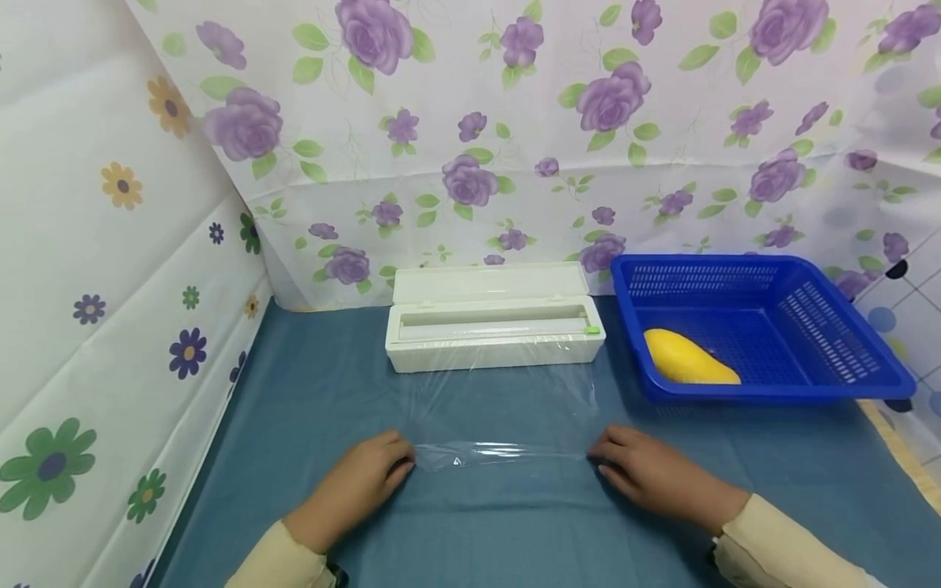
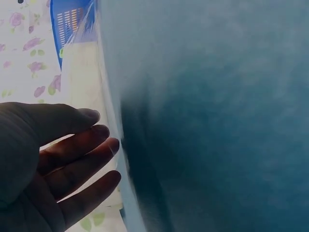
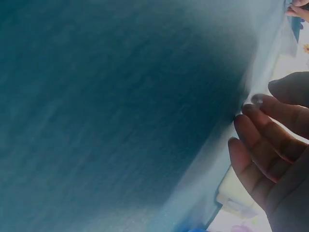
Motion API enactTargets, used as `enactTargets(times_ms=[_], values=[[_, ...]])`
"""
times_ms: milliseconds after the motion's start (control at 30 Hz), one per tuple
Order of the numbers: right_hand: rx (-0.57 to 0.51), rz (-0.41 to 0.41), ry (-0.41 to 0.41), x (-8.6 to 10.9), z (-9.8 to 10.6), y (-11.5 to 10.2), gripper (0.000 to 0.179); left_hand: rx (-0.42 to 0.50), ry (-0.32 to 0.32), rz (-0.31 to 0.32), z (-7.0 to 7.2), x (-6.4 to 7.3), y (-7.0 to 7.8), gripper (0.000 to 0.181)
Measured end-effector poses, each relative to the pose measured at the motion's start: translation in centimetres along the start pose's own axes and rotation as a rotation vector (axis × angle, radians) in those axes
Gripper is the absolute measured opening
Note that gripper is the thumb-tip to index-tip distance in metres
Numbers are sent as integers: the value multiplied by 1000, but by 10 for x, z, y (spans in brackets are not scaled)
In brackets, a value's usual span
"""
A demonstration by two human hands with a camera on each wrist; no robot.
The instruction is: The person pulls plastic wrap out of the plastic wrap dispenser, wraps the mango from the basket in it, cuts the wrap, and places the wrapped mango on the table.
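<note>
A sheet of clear plastic wrap (image 1: 507,451) stretches over the blue cloth toward me from a white wrap dispenser box (image 1: 507,356). At its near left corner, my left hand (image 1: 365,474) holds the film at the fingertips, thumb close beside them. My right hand (image 1: 650,469) holds the near right corner in the same way. In the left wrist view, the left thumb and fingers (image 2: 82,157) sit at the film's edge, low over the cloth. The right fingers (image 3: 263,145) in the right wrist view are also near the cloth; the film there is hard to see.
Behind the film, the dispenser's lid (image 1: 488,283) stands open, showing the white roll (image 1: 492,328) and a green tab (image 1: 592,331). A blue plastic basket (image 1: 779,390) at the right contains a yellow mango-shaped fruit (image 1: 687,359). Flowered sheets (image 1: 470,220) hang at the back and left.
</note>
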State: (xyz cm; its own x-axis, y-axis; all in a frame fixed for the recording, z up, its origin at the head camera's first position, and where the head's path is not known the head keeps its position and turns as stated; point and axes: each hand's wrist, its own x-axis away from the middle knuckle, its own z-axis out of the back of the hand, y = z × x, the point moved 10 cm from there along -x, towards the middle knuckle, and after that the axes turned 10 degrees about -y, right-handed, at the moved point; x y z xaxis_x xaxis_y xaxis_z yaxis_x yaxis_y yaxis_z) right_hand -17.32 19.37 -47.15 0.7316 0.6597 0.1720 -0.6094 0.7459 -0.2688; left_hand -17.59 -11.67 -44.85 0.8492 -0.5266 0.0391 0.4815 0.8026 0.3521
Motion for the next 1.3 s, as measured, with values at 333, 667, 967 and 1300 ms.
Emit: enactTargets(times_ms=[333, 667, 967, 1300], values=[[40, -31, -4, 8, -3, 5, 39, -2, 47, -40, 11, -9, 1, 10], [59, -60, 129, 18, 35, 8, 33, -4, 64, -24, 12, -8, -3, 8], [137, -3, 474, 39, 104, 15, 34, 0, 103, -41, 15, -7, -3, 8], [97, -129, 552, 49, 135, 59, 40, -22, 117, -42, 14, -9, -3, 5]])
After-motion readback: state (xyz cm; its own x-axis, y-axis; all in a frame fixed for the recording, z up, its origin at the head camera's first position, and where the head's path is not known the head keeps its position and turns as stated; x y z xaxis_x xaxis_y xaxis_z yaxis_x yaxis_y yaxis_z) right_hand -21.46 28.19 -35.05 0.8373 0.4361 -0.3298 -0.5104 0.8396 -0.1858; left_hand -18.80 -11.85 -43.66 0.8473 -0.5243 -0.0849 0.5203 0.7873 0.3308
